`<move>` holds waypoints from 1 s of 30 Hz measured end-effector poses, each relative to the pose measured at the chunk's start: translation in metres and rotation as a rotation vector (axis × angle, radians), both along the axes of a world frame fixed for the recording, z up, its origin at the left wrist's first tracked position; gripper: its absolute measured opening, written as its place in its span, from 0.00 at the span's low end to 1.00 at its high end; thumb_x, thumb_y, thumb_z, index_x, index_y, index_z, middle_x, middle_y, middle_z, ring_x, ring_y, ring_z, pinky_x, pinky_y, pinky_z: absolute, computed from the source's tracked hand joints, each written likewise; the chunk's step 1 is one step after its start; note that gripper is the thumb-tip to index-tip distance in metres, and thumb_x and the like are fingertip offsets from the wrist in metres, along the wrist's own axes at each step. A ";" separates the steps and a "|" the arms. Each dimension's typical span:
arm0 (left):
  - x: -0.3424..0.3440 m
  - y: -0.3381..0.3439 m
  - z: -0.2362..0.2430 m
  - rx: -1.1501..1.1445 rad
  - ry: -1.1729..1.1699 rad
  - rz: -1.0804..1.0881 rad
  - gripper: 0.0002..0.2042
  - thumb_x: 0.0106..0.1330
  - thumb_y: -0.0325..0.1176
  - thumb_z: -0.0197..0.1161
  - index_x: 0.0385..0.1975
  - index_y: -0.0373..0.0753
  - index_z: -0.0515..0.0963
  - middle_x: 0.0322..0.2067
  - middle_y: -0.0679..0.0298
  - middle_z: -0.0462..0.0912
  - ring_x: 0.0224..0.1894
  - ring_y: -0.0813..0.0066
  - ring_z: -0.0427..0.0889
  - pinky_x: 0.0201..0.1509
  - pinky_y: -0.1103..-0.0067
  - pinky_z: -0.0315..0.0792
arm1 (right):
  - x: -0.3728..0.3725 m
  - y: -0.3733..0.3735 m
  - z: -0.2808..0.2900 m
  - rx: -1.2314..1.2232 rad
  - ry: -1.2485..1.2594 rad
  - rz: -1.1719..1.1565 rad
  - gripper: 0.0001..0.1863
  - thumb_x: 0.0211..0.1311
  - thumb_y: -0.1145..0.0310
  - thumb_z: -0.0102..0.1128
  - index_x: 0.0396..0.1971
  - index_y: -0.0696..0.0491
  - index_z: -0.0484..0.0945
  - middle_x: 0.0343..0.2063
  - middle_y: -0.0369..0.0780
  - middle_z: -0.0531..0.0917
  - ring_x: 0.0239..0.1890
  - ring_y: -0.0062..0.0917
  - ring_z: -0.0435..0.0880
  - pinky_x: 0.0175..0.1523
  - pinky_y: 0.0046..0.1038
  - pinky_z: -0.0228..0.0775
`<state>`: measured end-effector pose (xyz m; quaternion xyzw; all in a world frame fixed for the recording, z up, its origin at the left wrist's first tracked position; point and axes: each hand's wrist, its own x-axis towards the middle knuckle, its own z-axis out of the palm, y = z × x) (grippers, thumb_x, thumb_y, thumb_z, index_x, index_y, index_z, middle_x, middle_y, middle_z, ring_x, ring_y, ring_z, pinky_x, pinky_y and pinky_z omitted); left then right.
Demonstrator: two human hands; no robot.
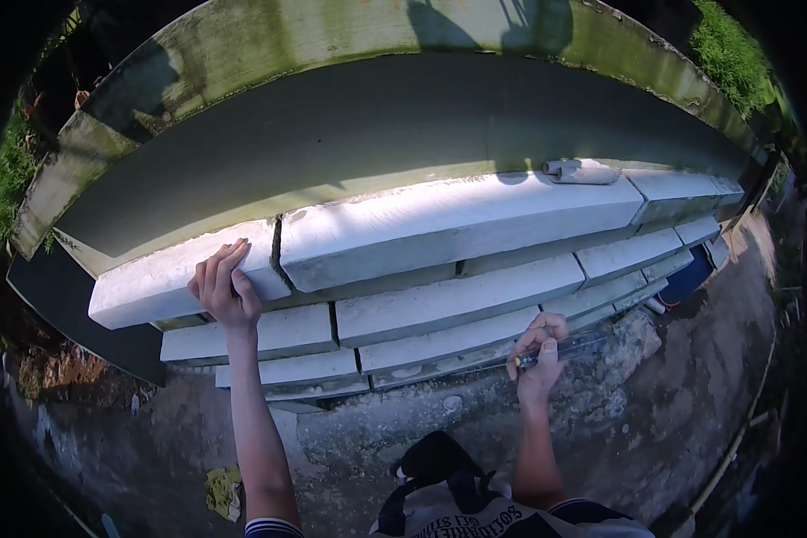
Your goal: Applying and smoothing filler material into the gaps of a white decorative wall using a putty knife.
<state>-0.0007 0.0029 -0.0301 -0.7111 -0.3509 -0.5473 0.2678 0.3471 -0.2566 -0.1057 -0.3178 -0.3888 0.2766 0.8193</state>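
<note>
Pale white blocks are stacked in stepped courses against a wall. On the leftmost block (157,282) of the top course rests my left hand (224,282), its fingers stretched over the upper face and the thumb apart. A dark gap separates this block from the long block (457,224) to its right. In front of the lower courses, my right hand (540,354) is closed around a slim tool with a dark handle and yellow end (523,361). A faint see-through part seems to extend to the right of that hand, but the tool's exact kind cannot be made out.
Two short grey tubes (583,171) lie on the top course at the right. A mossy concrete ledge (332,36) overhangs behind. A yellowish cloth (224,492) lies on the rough ground (350,439), and a dark blue object (688,276) stands by the right end.
</note>
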 end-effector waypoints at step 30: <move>0.335 -0.211 -0.053 -0.804 -1.269 -0.638 0.17 0.74 0.33 0.58 0.59 0.33 0.72 0.52 0.57 0.81 0.43 0.78 0.81 0.45 0.79 0.73 | 0.176 0.069 0.035 0.299 -0.811 0.389 0.23 0.45 0.68 0.84 0.35 0.53 0.74 0.38 0.47 0.79 0.33 0.32 0.89 0.36 0.27 0.86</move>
